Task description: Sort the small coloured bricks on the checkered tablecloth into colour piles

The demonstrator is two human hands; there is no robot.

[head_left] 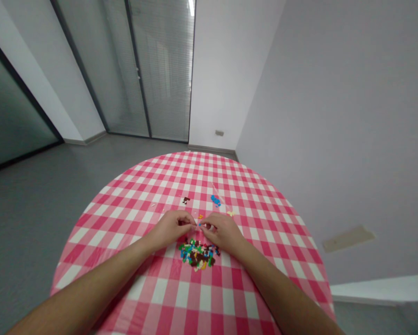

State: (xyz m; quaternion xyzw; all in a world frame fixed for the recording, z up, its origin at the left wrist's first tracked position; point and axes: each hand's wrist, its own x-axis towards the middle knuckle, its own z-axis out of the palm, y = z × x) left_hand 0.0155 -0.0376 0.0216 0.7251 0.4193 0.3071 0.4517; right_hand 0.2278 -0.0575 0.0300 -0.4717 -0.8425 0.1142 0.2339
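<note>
My left hand [174, 228] and my right hand [225, 231] meet over the table, fingertips almost touching. Between the thumb and finger of my right hand shows a small blue piece [199, 224]. The fingers of my left hand are pinched together close by; what they hold, if anything, is too small to make out. Just in front of me, below both hands, lies a loose pile of small colourful plastic pieces [198, 255], which look like tiny building bricks in brown, green, blue, white and yellow. A few orange pieces [200, 217] lie just beyond my fingertips.
A round table carries a pink and white checked tablecloth [205, 298]. Beyond my hands lie a cluster of blue pieces [215, 200], some dark brown pieces [186, 200] and pale yellow pieces [231, 213]. A wall [334, 116] stands to the right, glass partitions [160, 70] at the back.
</note>
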